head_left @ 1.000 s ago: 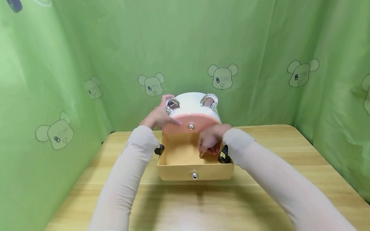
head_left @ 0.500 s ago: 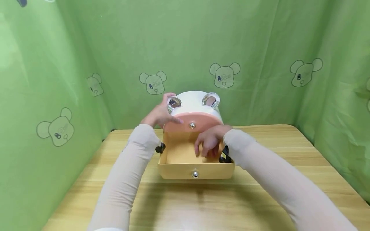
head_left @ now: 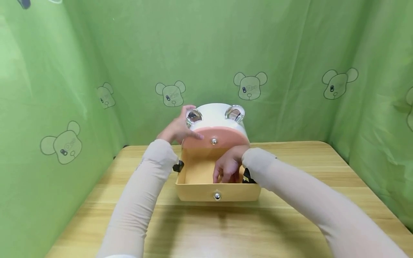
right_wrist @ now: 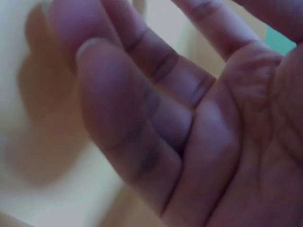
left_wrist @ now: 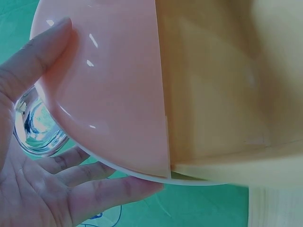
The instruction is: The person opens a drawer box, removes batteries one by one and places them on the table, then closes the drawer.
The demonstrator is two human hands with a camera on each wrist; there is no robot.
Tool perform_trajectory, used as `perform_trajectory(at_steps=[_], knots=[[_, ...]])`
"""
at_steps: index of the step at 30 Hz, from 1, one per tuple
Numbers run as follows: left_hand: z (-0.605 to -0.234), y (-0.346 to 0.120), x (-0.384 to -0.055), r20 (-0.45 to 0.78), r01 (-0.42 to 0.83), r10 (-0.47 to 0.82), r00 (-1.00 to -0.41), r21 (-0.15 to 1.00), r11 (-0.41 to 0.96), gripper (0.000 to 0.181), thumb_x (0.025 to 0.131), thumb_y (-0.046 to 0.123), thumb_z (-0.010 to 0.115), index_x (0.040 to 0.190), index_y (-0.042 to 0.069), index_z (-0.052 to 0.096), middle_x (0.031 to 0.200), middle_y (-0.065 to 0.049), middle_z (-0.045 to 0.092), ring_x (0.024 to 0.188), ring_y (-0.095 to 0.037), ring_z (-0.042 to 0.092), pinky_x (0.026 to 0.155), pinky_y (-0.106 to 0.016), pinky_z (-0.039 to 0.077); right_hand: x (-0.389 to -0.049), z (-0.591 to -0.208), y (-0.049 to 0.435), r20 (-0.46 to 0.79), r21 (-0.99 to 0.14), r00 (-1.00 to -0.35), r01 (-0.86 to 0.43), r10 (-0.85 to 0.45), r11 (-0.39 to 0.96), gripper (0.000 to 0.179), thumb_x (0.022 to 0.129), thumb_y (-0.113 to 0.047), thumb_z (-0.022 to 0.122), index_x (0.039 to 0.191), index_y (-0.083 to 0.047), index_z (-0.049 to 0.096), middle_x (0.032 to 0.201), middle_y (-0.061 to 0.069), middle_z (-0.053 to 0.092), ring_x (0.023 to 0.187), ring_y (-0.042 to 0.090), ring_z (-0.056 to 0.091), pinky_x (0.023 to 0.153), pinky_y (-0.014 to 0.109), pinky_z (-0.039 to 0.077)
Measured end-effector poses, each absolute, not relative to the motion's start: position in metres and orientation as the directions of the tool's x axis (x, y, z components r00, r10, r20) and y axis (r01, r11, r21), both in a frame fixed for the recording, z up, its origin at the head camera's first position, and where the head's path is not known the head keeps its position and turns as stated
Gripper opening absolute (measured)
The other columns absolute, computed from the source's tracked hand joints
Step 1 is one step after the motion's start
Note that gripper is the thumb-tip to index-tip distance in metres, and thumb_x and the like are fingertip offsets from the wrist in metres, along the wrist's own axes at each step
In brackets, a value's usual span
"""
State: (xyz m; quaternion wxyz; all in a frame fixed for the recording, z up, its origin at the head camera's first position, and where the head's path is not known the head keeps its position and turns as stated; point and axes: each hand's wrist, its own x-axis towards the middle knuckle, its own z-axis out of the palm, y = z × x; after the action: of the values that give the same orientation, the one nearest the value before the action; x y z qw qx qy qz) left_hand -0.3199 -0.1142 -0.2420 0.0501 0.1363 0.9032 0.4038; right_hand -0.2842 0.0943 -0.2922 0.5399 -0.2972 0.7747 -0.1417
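Observation:
A small white drawer box (head_left: 213, 113) with shiny chrome ears stands at the middle of the table. My left hand (head_left: 177, 130) holds its left side, thumb on the pink front panel (left_wrist: 113, 85), the other fingers behind the rim by the chrome ear (left_wrist: 40, 123). The yellow lower drawer (head_left: 193, 192) is pulled out towards me, with a round silver knob (head_left: 217, 196). My right hand (head_left: 229, 165) reaches down inside its right half. The front wall hides those fingertips. In the right wrist view, the palm (right_wrist: 213, 151) is bare and the fingers are loosely bent.
The wooden table (head_left: 122, 200) reaches round the box on both sides and in front. A green curtain (head_left: 206, 46) with bear heads hangs behind and at the sides. Black wrist cameras, one of them the left camera (head_left: 178, 166), sit close to the drawer's side walls.
The right hand held a small brown thing over the drawer floor a second ago, which no longer shows. That hand has since moved towards the drawer's front wall. The left hand stays put.

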Motion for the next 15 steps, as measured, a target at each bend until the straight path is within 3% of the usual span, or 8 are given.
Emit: perform_trajectory(at_steps=[8,15], knots=[[-0.243,-0.115,-0.322,0.027,0.213,0.290,-0.957,0.743,0.634,0.120,0.059,0.020,0.093,0.146,0.039,0.013,0.132,-0.022,0.046,0.108,-0.038,0.055,0.075,-0.044,0.057,-0.282,-0.296,0.087,-0.756,-0.560,-0.136,-0.371,-0.640,0.740,0.029,0.087,0.008,0.050,0.079,-0.016,0.065,0.067,-0.002,0.056,0.054,0.011,0.049,0.049,0.022,0.040],[-0.242,-0.114,-0.322,0.021,0.205,0.284,-0.958,0.743,0.637,0.120,0.059,0.021,0.094,0.146,0.039,0.013,0.133,-0.022,0.045,0.108,-0.038,0.055,0.075,-0.043,0.057,-0.283,-0.293,0.080,-0.785,-0.521,-0.096,-0.435,-0.613,0.735,0.029,0.088,0.006,0.050,0.085,-0.014,0.070,0.075,-0.004,0.064,0.060,0.012,0.054,0.054,0.024,0.046]])
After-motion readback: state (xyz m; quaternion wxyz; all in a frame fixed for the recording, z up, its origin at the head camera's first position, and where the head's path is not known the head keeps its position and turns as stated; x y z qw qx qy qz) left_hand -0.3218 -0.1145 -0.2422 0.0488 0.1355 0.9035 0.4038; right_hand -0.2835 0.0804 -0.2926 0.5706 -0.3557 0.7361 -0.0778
